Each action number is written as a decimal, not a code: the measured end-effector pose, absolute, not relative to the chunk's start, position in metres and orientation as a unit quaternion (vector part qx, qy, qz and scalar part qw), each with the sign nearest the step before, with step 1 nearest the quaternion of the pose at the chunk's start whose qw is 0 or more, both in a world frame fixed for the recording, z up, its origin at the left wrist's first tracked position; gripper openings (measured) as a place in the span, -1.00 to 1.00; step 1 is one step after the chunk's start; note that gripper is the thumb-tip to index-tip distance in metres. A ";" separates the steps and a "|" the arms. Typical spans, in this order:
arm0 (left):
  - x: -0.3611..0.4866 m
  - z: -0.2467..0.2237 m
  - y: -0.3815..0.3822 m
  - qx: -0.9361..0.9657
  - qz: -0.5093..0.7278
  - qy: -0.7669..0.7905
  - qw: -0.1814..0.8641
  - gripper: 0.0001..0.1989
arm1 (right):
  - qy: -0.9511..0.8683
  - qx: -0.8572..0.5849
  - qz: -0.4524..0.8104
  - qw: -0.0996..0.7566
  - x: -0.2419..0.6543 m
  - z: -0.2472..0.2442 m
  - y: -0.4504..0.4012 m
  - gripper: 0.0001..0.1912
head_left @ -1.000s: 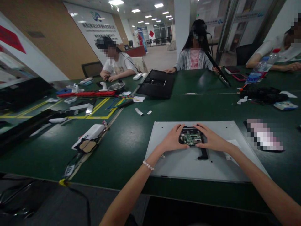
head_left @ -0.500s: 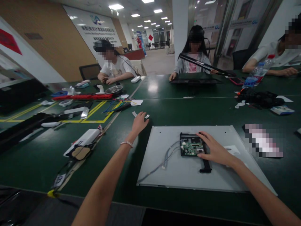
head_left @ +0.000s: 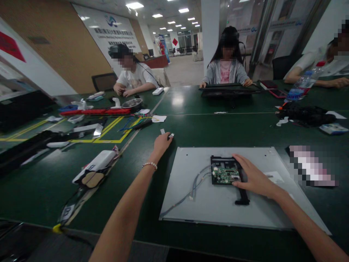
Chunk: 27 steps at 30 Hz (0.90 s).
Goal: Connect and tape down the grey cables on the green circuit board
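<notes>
My left hand (head_left: 161,145) is on the green table left of the panel, its fingers closed around a small whitish strip (head_left: 163,131) whose ends stick out. A flat grey panel (head_left: 204,209) lies in front of me. On it rests a black bracket (head_left: 242,198) with a green circuit board (head_left: 225,175); grey cables (head_left: 194,185) run from the board to the panel's left edge. My right hand (head_left: 252,174) grips the right side of the bracket, thumb near the board's lower right corner and fingers at the upper edge.
A white battery pack (head_left: 99,162) with cables lies at left. A pixelated pinkish object (head_left: 312,165) is right of the panel. Further back are a red strip (head_left: 95,111), a metal bowl (head_left: 132,103), bottles (head_left: 300,85) and black cables. Three people sit across the table (head_left: 191,127).
The left hand has closed on the small strip, which has turned more upright. The right hand stays at the bracket. Across the table, a person has lowered a black frame onto a dark panel.
</notes>
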<state>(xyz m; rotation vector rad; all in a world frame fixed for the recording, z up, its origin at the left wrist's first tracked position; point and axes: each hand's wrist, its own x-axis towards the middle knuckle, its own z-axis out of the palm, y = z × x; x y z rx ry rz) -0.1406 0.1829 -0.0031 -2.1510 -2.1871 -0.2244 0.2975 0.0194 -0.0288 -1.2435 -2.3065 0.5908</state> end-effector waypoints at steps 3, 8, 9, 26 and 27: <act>-0.139 -0.001 0.183 -0.705 -0.050 -0.706 0.041 -0.70 | -0.836 -0.451 0.213 0.229 0.298 -0.029 0.019 -0.03; -0.139 0.004 0.180 -0.714 -0.025 -0.698 0.051 -0.69 | -0.834 -0.459 0.216 0.217 0.297 -0.026 0.018 -0.05; -0.139 0.006 0.180 -0.714 -0.024 -0.698 0.052 -0.69 | -0.834 -0.460 0.217 0.214 0.297 -0.026 0.018 -0.05; -0.154 0.013 0.173 -0.716 -0.140 -0.681 0.066 -0.61 | -0.834 -0.466 0.214 0.204 0.295 -0.025 0.018 -0.06; -0.159 0.013 0.173 -0.730 -0.135 -0.668 0.053 -0.60 | -0.834 -0.465 0.214 0.205 0.295 -0.025 0.018 -0.06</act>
